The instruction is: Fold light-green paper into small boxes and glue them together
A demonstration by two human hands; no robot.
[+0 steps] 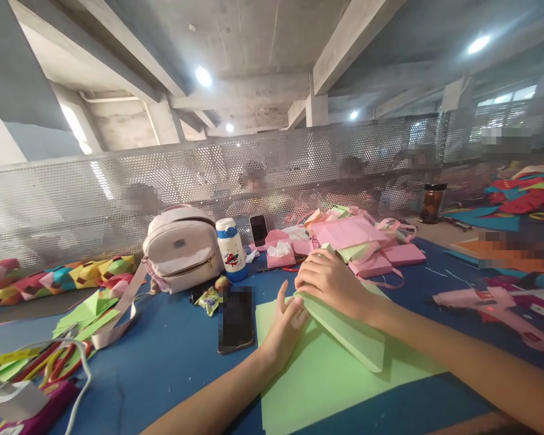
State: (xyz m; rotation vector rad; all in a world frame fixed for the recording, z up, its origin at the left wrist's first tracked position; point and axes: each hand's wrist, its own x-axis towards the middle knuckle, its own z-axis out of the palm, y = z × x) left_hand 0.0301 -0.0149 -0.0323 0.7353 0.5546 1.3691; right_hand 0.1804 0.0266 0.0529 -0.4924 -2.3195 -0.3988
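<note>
Our right hand (324, 281) curls around the far end of a long, folded light-green paper piece (352, 335); our left hand (286, 331) touches it there, whether gripping we cannot tell. The piece lies over a flat light-green paper sheet (317, 393), right of the black rectangular phone (242, 320).

Pale backpack (184, 244) beside a blue-and-white bottle (231, 249), black phone (238, 318) flat in front.

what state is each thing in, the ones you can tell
Green paper piece: folded, right hand on it
Green sheet: spread flat
Near phone: lying flat, screen dark
Far phone: upright, screen dark
White bottle: upright, lid on
Dark bottle: upright, lid on
Glue gun: lying down, red light lit
Backpack: upright
</note>
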